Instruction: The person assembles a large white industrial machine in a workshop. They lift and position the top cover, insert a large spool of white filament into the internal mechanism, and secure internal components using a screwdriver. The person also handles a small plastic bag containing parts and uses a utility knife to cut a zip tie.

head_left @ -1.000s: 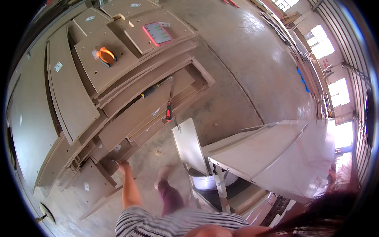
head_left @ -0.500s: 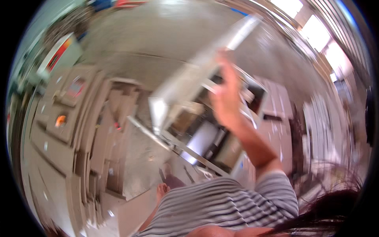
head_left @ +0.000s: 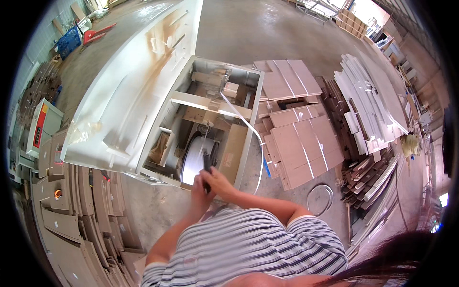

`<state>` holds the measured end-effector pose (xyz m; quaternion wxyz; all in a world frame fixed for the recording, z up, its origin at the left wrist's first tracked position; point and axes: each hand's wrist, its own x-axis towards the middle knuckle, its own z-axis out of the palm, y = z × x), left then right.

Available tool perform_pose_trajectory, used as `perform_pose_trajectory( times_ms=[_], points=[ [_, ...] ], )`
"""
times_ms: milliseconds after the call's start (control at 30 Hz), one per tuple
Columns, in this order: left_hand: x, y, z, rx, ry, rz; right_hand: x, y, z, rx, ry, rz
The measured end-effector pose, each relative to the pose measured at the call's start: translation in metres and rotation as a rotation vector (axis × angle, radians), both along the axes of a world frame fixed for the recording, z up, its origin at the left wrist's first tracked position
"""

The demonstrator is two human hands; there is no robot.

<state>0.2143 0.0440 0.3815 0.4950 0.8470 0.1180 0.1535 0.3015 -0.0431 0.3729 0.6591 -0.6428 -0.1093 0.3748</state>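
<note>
Gripping a dark tool [head_left: 207, 163], both hands' curled fingers [head_left: 214, 178] leave its far end jutting beyond them.

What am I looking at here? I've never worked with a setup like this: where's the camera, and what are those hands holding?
There is no robot: these are a person's bare hands. Every picture comes from a wide fisheye camera on that person's head, looking down, so straight edges bend.

The right hand grips a slim dark object, too small to identify. The left hand meets it there; whether it grips too is unclear.

Ahead stands a pale cabinet, its big lid open. On the floor, strapped brown panels lie to the right, and more brown panels to the left.
</note>
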Motion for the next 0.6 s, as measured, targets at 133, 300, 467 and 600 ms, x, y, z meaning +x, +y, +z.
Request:
perform_pose_trajectory(
  times_ms=[133, 300, 467, 600],
  points=[
    [0.051, -0.015, -0.002, -0.052, -0.119, -0.102, 0.036, -0.023, 0.009, -0.066, -0.116, -0.161],
    [0.111, -0.019, -0.030, -0.323, 0.201, -0.157, 0.113, -0.070, -0.007, -0.090, 0.059, -0.419],
    [0.199, 0.013, -0.103, -0.649, 0.278, 0.027, 0.196, -0.116, -0.048, -0.265, -0.246, -0.400],
    [0.312, 0.030, -0.125, -0.480, 0.211, 0.204, 0.277, -0.130, -0.077, -0.381, -0.393, -0.306]
  ],
)
